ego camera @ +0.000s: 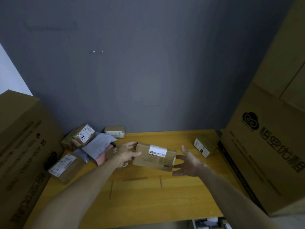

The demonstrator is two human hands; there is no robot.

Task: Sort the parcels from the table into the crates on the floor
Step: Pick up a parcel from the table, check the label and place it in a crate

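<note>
- My left hand (127, 152) grips the left end of a brown cardboard parcel (154, 157) just below the middle of the frame, fingers over its top edge and thumb on the near face.
- My right hand (188, 161) is spread, fingers straight, just beside the parcel's right end; I cannot tell whether the fingertips touch the cardboard yet.
- The parcel sits tilted over the yellow table (148, 200), its white label (157, 151) facing up. Whether its lower edge rests on the wood is unclear.
- Risk one: with only one end gripped, the free end could sag or twist out of my fingers, I judge, if the box is heavier than it looks.
- Risk two: my left wrist is close to the heap of parcels at left of centre, including a grey mailer bag (99, 142). Swinging the box that way could knock them about.
- Risk three: no crates show anywhere in the frame, so I would be turning away blind; the big carton (267, 146) at the right edge stands near my elbow's path.
- One small box (204, 146) waits at right of centre, others at the left.
</note>
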